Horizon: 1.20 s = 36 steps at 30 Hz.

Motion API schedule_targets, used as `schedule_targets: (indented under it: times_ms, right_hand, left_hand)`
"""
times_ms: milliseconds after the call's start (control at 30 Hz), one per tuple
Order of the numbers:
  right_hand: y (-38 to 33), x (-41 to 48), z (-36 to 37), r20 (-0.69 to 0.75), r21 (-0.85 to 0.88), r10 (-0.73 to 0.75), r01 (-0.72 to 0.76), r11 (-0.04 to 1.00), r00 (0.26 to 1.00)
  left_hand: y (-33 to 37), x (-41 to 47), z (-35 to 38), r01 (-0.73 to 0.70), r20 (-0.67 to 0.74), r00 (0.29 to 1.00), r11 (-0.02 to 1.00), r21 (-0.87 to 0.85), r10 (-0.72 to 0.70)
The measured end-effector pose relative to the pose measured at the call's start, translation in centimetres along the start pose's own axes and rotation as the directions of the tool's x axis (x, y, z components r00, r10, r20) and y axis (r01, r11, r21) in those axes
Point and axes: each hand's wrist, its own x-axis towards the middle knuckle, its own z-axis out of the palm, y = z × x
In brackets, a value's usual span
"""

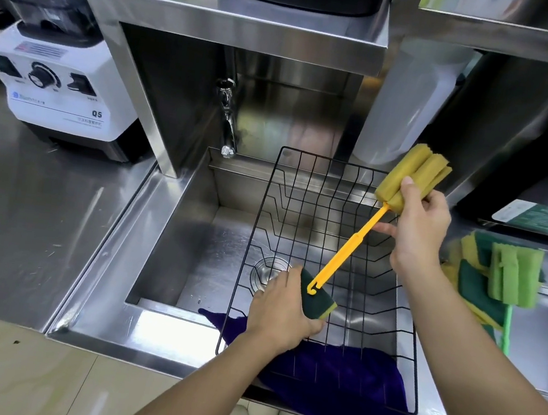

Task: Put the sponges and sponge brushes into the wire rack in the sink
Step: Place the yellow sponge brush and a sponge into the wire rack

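Over the right half of the sink (173,229): wire rack (306,183) spanning from back wall to front rim, bare of sponges, front edge resting on a purple cloth (341,381).

Right hand (418,232): closed around the neck of a yellow sponge brush (411,176), just below the foam head, above the rack's back right corner. Long axis running diagonally, head up toward the back right, hooked handle end down toward the rack's front left. Handle end appears to hover clear of the wires; contact cannot be confirmed.

Left hand (282,311): gripping a green-and-yellow sponge (318,297) over the rack's front left corner, just beside the brush's hooked end. Nearer hand to the rack floor.

Remaining stock: pile of green-and-yellow sponges (470,279) and a green sponge brush (512,278) on the counter at the sink's right edge, within reach of the right hand only.

Judgement: both items poised for release. Lowering the brush along its present diagonal should lay it flat across the wires; sponge needs only a short drop. Risk: handle slipping through the wide mesh if released end-first.
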Motion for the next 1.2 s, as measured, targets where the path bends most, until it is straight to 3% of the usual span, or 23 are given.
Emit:
schedule_targets:
  times_ms: [233,600,733,833,1033,1200]
  right_hand:
    - [-2.0,1.0,0.0,-0.058,0.049,-0.093,0.096,0.994,0.994]
    - [-1.1,1.0,-0.2,-0.097,0.068,-0.015,0.022,0.997,0.995]
    - [-0.8,0.9,-0.1,-0.099,0.086,0.001,0.007,0.996,0.995]
    - [-1.0,0.8,-0.2,-0.116,0.086,-0.015,0.025,0.996,0.993]
    - [-1.9,1.2,-1.9,-0.134,0.135,-0.021,0.039,0.990,0.991]
    - [-1.4,1.2,-3.3,-0.151,0.078,-0.038,0.051,0.996,0.988]
  left_hand:
    - [0.0,0.0,0.0,0.024,-0.005,1.000,1.000,-0.010,-0.024]
    - [0.2,-0.7,0.4,0.033,0.039,0.999,0.994,0.106,-0.037]
    - [0.5,-1.1,0.3,0.043,-0.013,0.999,0.986,0.160,-0.041]
    - [0.7,-0.9,0.3,-0.074,-0.052,0.995,0.975,0.212,0.087]
    - [3.0,-0.5,1.4,-0.461,0.197,0.883,0.864,0.202,0.425]
    - [3.6,0.8,1.9,-0.538,0.338,0.820,0.823,0.179,0.462]
